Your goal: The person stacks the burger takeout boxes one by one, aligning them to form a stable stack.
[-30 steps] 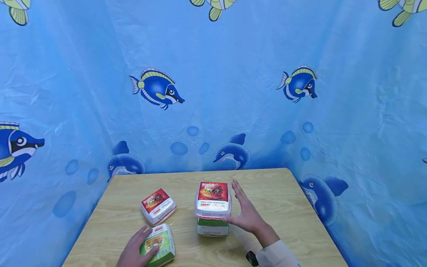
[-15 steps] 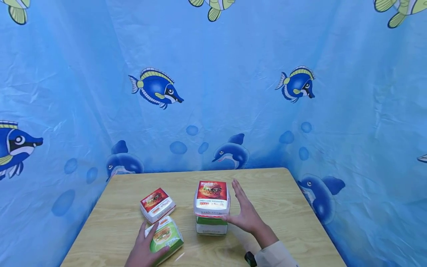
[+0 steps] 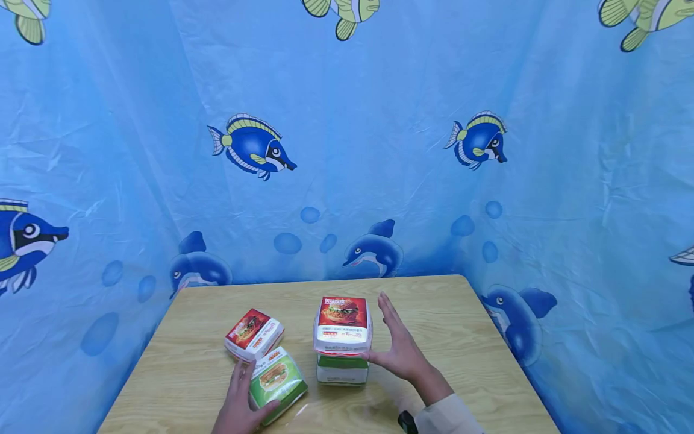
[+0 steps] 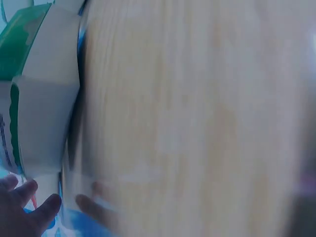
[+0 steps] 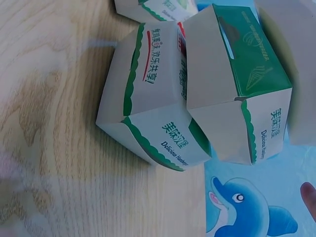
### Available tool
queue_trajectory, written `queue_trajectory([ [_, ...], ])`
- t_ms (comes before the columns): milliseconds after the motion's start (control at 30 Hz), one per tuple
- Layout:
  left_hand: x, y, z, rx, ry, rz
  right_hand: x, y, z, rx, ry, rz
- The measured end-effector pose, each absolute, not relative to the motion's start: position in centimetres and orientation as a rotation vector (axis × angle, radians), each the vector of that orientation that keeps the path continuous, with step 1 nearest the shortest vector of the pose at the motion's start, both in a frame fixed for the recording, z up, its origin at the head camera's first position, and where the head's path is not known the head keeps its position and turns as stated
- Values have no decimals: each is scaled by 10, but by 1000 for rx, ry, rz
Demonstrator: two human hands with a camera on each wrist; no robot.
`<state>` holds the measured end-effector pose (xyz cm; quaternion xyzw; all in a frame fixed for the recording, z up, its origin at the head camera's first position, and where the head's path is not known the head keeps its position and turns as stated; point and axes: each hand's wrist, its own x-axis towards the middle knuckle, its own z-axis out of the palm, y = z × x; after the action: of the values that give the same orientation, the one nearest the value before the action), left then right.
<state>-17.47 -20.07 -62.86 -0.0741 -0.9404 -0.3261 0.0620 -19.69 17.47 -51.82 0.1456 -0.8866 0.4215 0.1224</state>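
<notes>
Left hand (image 3: 242,401) against green box (image 3: 282,384), right hand (image 3: 405,357) at stack (image 3: 343,337)
Fingers (image 3: 393,319) of both spread wide, gripping nothing; best nudge the box gently, level.

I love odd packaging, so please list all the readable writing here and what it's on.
"美味汉堡": right wrist view, white cardboard box with green scalloped trim and white cardboard box with green panel.
"Delicious Hambur…", ending unclear: both boxes.
"…美味,欢乐共享!", opening unclear: the first box.
"Delicious": white-and-green cardboard box at that view's top edge.
Too small or blurred: head view print on the red-topped cardboard boxes and green-topped cardboard box.
</notes>
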Motion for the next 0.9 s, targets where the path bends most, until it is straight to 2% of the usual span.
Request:
queue_trajectory([
  [233,-170,-203,-633,-131,-2983,-1040,-198,175,-520,374,-2607,1221],
  [500,-175,-199,-629,-161,-2934,-1052,-199,174,-519,392,-2610,1169],
  [900,-194,-195,-589,-241,-2784,-1131,-202,175,-520,394,-2638,1159],
])
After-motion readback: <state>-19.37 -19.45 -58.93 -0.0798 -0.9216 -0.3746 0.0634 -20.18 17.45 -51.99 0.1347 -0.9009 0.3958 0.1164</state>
